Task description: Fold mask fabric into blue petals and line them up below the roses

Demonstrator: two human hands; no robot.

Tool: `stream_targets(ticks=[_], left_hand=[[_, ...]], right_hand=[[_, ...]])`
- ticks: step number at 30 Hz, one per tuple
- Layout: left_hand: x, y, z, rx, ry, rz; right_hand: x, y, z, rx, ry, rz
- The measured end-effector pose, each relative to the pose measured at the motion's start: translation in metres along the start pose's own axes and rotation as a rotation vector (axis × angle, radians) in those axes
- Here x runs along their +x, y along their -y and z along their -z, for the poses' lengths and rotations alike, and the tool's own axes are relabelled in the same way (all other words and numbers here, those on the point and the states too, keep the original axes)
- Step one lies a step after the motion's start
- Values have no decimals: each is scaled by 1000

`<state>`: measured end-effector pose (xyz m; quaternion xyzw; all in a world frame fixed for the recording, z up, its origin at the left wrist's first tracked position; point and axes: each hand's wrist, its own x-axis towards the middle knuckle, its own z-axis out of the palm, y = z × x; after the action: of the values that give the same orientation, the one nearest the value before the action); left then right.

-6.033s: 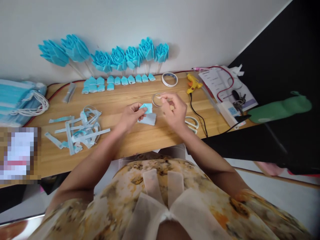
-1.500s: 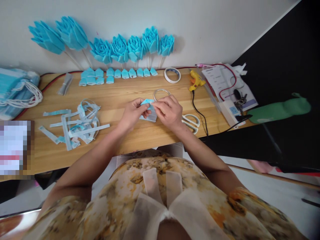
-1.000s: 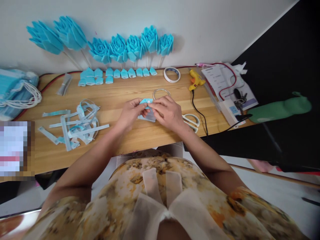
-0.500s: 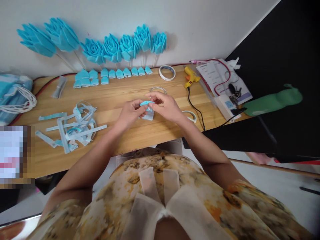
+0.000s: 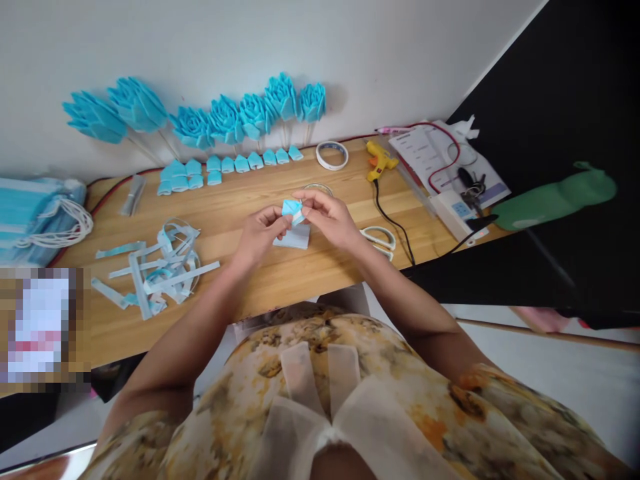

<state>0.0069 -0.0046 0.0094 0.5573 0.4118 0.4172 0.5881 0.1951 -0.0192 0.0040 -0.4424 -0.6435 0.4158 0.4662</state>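
Between my two hands is a small folded piece of blue fabric [image 5: 291, 208] with a white band along its lower edge. My left hand [image 5: 263, 230] pinches its left side, and my right hand [image 5: 327, 217] grips the right side. A pale flat square of fabric [image 5: 293, 237] lies on the table just under my hands. Behind the right hand a roll of tape [image 5: 319, 189] shows in part. White-handled scissors [image 5: 379, 239] rest beside my right wrist, their blades hidden by it.
Blue fabric flowers [image 5: 227, 120] on sticks lean along the wall, above rows of folded blue pieces [image 5: 241, 163]. Cut strips [image 5: 167, 270] lie in a heap at left. Further right are a tape roll [image 5: 332, 155], a yellow glue gun [image 5: 381, 161], a power strip [image 5: 457, 215] and a green bottle [image 5: 555, 198].
The blue piece has turned in my fingers, so its folded face and white band now show. The camera view has shifted slightly.
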Motion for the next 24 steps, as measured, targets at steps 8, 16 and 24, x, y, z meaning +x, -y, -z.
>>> stream_targets(ticks=[8, 16, 24], left_hand=[[-1, -1, 3, 84, 24, -23], [2, 4, 4, 36, -5, 0], [5, 9, 5, 21, -133, 53]], right_hand=[[5, 1, 9, -54, 48, 42], [8, -3, -9, -52, -41, 19], [-13, -3, 48, -306, -241, -44]])
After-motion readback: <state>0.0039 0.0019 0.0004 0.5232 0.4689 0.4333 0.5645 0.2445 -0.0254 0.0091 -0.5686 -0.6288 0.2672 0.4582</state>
